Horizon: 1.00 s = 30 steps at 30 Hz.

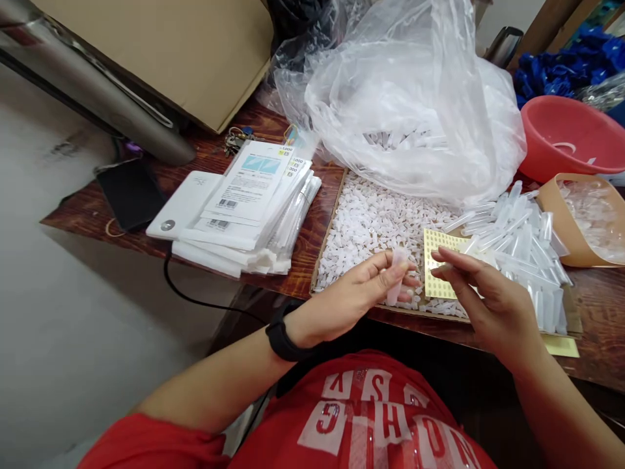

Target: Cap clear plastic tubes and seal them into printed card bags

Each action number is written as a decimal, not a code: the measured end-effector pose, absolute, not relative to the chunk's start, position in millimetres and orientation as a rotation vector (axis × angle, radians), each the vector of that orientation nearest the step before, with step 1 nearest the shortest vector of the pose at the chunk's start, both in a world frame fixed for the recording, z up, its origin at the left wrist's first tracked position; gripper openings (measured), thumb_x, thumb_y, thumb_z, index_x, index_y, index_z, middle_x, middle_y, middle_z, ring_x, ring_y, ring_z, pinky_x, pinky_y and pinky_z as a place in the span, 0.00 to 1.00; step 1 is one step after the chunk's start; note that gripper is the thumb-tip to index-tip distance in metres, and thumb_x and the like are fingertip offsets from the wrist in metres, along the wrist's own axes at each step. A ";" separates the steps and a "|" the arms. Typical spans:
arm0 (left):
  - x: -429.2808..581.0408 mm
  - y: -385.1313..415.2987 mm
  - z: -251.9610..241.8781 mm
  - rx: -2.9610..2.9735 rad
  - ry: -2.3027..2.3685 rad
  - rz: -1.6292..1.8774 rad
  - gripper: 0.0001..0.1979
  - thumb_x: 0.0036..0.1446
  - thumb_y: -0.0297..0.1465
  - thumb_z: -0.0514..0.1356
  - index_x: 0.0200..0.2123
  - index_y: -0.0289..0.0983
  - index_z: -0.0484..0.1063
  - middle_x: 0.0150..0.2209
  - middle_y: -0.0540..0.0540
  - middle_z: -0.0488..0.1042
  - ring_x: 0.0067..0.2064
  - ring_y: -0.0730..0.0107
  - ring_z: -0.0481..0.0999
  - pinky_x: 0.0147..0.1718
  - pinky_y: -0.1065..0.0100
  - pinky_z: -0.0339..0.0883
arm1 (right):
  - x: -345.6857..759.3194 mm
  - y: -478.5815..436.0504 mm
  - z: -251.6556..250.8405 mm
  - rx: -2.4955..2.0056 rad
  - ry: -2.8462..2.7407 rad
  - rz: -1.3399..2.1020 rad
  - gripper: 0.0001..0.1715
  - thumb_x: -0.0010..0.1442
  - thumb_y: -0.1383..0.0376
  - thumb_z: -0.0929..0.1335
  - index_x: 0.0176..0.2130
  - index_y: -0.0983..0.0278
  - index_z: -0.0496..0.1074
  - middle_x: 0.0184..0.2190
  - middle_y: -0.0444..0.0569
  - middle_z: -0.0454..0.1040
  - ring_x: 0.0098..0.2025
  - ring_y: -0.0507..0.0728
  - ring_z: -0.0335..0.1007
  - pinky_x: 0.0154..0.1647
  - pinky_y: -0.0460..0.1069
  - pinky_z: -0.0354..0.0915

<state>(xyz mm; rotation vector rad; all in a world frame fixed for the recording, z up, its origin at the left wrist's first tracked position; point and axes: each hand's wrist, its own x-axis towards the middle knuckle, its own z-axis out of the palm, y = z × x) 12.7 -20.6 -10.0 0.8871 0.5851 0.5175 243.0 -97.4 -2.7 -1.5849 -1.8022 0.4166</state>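
My left hand (361, 293), with a black band at the wrist, pinches a small translucent plastic tube (396, 277) upright above the near edge of a shallow tray. My right hand (493, 299) is raised to the right of it, thumb and forefinger a little apart with nothing visible between them. Behind my right fingertips lies a yellow sheet of small stickers (434, 267). Many small white pieces (381, 215) cover the tray. A pile of clear tubes (522, 241) rests beyond my right hand.
Printed packets (254, 189) are stacked on the left by a white device (183, 205). A large clear bag (400, 98) stands behind the tray. A red bowl (571, 137) and a tan container (566, 221) are at the right. A black phone-like object (131, 194) lies far left.
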 end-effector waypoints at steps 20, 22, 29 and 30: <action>-3.0 -22.8 -14.1 0.804 0.577 0.496 0.16 0.71 0.40 0.66 0.58 0.44 0.77 0.35 0.54 0.75 0.35 0.78 0.72 0.38 0.75 0.66 | 202.0 -95.1 -7.3 -1.311 -1.316 0.687 0.27 0.74 0.69 0.68 0.66 0.46 0.73 0.52 0.42 0.85 0.53 0.54 0.84 0.54 0.50 0.79; -2.4 -22.7 -14.9 0.839 0.589 0.499 0.15 0.72 0.40 0.65 0.59 0.45 0.78 0.36 0.53 0.75 0.36 0.77 0.72 0.38 0.74 0.66 | 200.6 -93.8 -8.8 -1.342 -1.279 0.698 0.25 0.74 0.67 0.69 0.65 0.46 0.74 0.50 0.43 0.86 0.51 0.56 0.85 0.51 0.52 0.81; -6.6 -25.4 -18.3 1.102 0.636 0.477 0.20 0.75 0.43 0.60 0.65 0.46 0.73 0.56 0.45 0.80 0.50 0.65 0.79 0.52 0.63 0.73 | 197.5 -96.0 -12.9 -1.397 -1.254 0.665 0.21 0.73 0.65 0.69 0.61 0.45 0.77 0.48 0.46 0.86 0.53 0.61 0.84 0.54 0.61 0.81; -7.2 -25.3 -18.1 1.178 0.635 0.480 0.20 0.75 0.42 0.59 0.66 0.46 0.72 0.61 0.44 0.78 0.57 0.62 0.78 0.59 0.61 0.71 | 198.2 -96.3 -14.1 -1.394 -1.254 0.669 0.21 0.73 0.65 0.69 0.61 0.45 0.76 0.48 0.46 0.86 0.54 0.60 0.83 0.56 0.61 0.80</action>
